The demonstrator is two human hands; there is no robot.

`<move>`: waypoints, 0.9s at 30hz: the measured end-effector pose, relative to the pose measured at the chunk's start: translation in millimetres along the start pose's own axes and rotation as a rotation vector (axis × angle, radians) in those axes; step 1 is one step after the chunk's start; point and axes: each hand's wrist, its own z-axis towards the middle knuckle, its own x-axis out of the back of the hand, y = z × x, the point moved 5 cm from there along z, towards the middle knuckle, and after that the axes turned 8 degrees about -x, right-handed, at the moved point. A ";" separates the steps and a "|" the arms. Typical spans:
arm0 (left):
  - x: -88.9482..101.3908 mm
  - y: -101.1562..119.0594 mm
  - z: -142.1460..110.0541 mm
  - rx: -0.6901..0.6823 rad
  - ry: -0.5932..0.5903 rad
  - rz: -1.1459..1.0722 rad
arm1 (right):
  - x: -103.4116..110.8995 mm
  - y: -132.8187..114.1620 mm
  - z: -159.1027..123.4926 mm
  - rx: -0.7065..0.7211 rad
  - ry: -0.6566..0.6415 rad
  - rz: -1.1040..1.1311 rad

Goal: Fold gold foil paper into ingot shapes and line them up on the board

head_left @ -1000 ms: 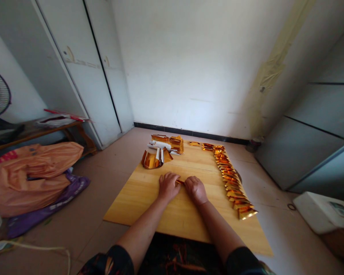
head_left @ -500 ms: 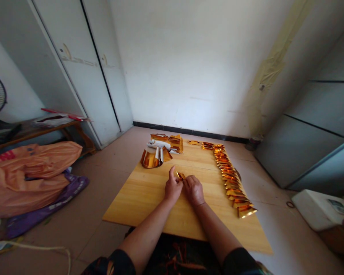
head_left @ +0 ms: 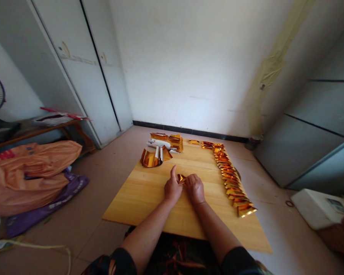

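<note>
Between my two hands, over the middle of the wooden board (head_left: 149, 198), is a small folded piece of gold foil paper (head_left: 181, 178). My left hand (head_left: 173, 188) grips its left end, with the thumb pointing up. The fingers of my right hand (head_left: 194, 188) are closed on its right end and hide part of it. Along the board's right side runs a row of folded gold foil pieces (head_left: 229, 176), overlapping one another. At the back left lie curled gold foil sheets (head_left: 151, 158) with white undersides, beside a stack of more gold sheets (head_left: 176, 143).
The board's far edge lies near a white wall (head_left: 183, 68). To the left, an orange bag (head_left: 37, 172) and a purple bag (head_left: 51, 204) lie on the floor near a cabinet (head_left: 83, 76). A white box (head_left: 318, 209) stands at the right.
The foil piece between my hands has changed shape and now looks more pinched in the middle. My right hand has shifted slightly; the row and the sheets stay in place.
</note>
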 end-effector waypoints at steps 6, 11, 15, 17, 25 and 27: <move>-0.7 0.0 0.9 0.004 -0.016 0.019 | 2.0 1.6 1.3 -0.041 -0.007 -0.007; 0.0 -2.5 1.4 -0.003 0.024 -0.024 | 6.6 -3.4 1.7 -0.034 -0.033 0.063; -0.7 -5.1 2.9 0.016 0.037 -0.051 | 9.8 -7.7 1.0 -0.018 -0.022 0.093; -1.0 -5.4 3.8 0.013 0.040 -0.059 | 10.6 -7.7 0.6 -0.024 -0.011 0.098; -1.6 -6.7 5.1 0.048 0.088 -0.122 | 6.4 -3.8 -0.4 -0.037 -0.033 0.036; -2.1 -5.9 4.4 0.041 0.094 -0.130 | 6.3 -3.3 -0.3 -0.039 -0.022 0.042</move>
